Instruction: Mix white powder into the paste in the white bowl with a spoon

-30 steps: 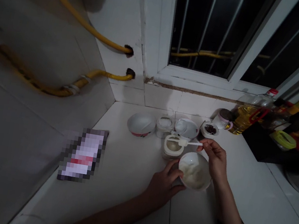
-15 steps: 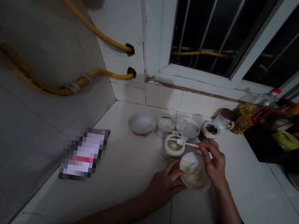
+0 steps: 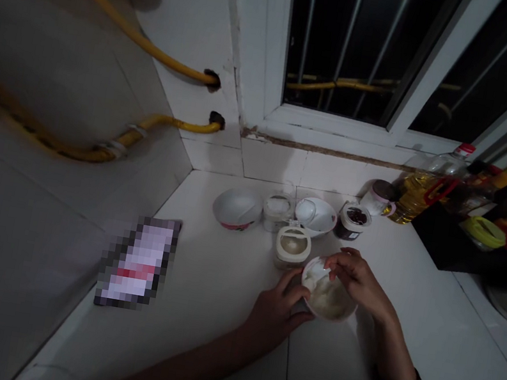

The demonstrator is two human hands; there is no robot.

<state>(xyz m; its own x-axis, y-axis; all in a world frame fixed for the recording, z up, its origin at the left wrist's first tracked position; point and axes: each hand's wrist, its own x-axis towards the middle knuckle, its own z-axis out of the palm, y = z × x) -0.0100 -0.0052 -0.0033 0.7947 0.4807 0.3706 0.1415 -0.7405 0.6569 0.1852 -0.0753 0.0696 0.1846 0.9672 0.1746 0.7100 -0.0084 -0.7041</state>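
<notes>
Holding a bowl [image 3: 328,298] by its edge, left hand [image 3: 279,306].
Right hand [image 3: 359,280] above, grip hidden; white-rimmed jar [image 3: 292,248] crowds the far side.

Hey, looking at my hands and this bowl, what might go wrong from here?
The left hand grips the bowl at one side, so a bump might tip it and spill the pale contents. The right hand is over the bowl, so its fingers could dip in. The white-rimmed jar stands close by and may get knocked.
</notes>
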